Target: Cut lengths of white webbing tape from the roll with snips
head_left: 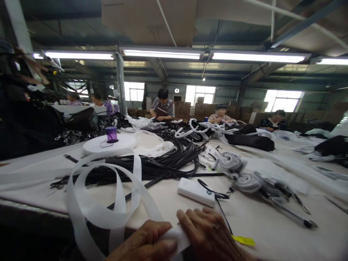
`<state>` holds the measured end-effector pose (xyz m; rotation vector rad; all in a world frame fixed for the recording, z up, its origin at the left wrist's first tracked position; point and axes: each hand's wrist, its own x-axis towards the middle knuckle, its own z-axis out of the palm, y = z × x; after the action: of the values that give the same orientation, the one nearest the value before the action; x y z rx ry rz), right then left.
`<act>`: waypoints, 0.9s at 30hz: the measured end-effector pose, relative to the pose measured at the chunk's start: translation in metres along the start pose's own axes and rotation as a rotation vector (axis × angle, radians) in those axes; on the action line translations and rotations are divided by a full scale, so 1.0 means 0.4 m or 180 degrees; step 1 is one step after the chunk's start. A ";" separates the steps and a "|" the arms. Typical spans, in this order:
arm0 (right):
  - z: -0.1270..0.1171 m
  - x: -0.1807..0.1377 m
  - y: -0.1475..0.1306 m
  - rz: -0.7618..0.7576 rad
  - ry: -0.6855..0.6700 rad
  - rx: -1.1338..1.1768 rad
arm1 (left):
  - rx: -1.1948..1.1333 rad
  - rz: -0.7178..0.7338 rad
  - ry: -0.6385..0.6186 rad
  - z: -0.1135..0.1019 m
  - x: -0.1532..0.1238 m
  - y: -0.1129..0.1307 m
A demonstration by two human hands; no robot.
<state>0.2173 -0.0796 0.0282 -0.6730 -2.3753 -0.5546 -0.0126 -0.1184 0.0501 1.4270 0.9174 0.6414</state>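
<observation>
At the near edge of the table, my left hand (148, 241) pinches a white strip (112, 214) between thumb and forefinger. The strip loops loosely up and to the left over the table edge. My right hand (208, 232) lies close beside it, fingers curled over the strip's held part; its palm side is hidden. Just beyond my hands is a white power bank-like box (195, 191) with a black cord. A pile of black straps (174, 159) with metal clips lies behind the loops.
A purple thread spool (111, 134) stands on a large white roll (92, 145) at left. Rolled grey-white straps with clips (247, 182) lie at right, with a yellow tag (244, 240) nearer me. Several people sit across the table, among them a person in a striped top (163, 107).
</observation>
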 end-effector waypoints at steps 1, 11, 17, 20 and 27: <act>-0.001 0.009 0.029 0.0073 -0.0028 0.0031 | 0.0030 0.0006 0.0054 -0.010 0.009 0.011; 0.113 0.350 0.448 0.1889 -0.1205 0.0539 | -0.0228 0.0818 0.0552 -0.218 0.368 0.070; 0.384 0.570 0.608 0.1872 -0.1273 0.0427 | -0.0730 0.0741 0.1022 -0.307 0.476 -0.066; 0.533 0.664 0.651 0.1922 -0.1414 0.0328 | -0.0846 0.0664 0.0810 -0.305 0.481 -0.104; 0.823 0.767 0.664 0.1946 -0.1719 0.0375 | -0.0283 0.1108 0.0675 -0.343 0.546 -0.176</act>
<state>0.0170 0.4030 0.0441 -1.5687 -2.4462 0.0460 -0.0228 0.1334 -0.0396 1.4701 0.7968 1.0975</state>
